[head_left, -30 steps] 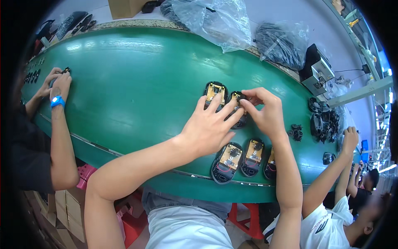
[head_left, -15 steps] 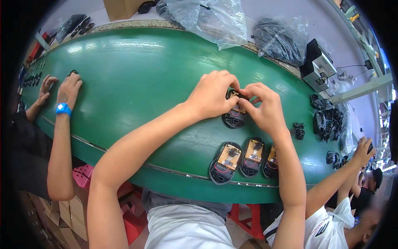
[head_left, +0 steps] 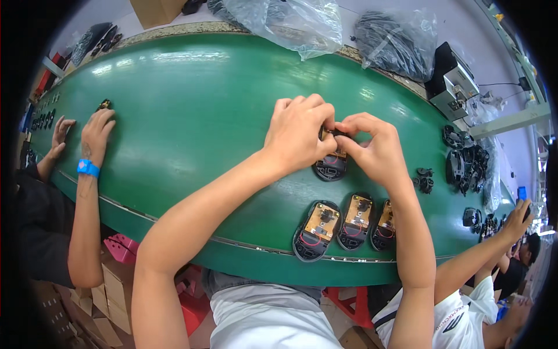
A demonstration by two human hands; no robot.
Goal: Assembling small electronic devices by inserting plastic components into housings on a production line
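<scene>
Between my two hands a black computer mouse base, its cover off and a tan circuit board inside, lies on the green table. My left hand is closed, thumb and fingers pinched on the upper end of this base. My right hand pinches at the base's upper right edge; its fingertips hide whatever small part is in them. Nearer me sit three more open mouse bases: the left one, the middle one and the right one, partly covered by my right forearm. Each has a tan board, and red wire shows.
Right of my hands is a small pile of black parts, with a larger heap of black shells beyond. Plastic bags and a black-and-white device line the far edge. Co-workers' hands work at the left and right.
Both my hands stay pinched at the same mouse base with only slight finger shifts. The view has tilted a little. At the left, the co-worker's fingers have drawn back somewhat from a small part.
</scene>
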